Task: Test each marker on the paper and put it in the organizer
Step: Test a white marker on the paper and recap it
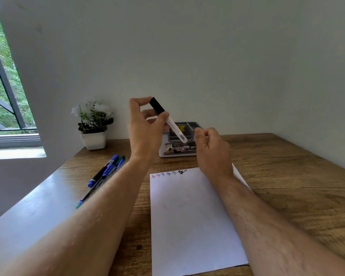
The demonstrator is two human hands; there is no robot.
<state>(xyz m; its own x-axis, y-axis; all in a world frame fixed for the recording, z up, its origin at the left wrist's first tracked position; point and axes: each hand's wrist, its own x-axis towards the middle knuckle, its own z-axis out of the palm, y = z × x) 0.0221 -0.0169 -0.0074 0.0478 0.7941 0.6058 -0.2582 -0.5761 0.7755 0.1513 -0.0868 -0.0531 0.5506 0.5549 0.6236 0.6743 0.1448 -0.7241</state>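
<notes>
Holding a white-barrelled marker (168, 118) with a black cap, the left hand (145, 124) is raised above the wooden desk (287, 176), thumb and fingers curled and pinching the barrel just below the cap. The marker is tilted, cap end up and away, lower end slanting down toward the right hand (211, 150). That hand sits just beside the marker's lower end, fingers loosely curled with nothing seen between them; whether a fingertip touches the barrel cannot be told.

Directly behind the grip, and partly hidden by both hands, stands the organizer (179, 144), a grey compartmented tray on a white base with a printed label. Its contents cannot be made out.

Below the grip lies the sheet of paper (193, 220), flat on the desk. A row of small test marks (168, 173) in red, blue, green and black runs along its far edge, beneath the right wrist.

To the left of the grip, beyond the left forearm, a group of markers (108, 172) in blue, black and green lies together on the desk. Further left and behind stands a potted plant (93, 124) with white flowers in a white pot, against the wall near a window (2, 86).
</notes>
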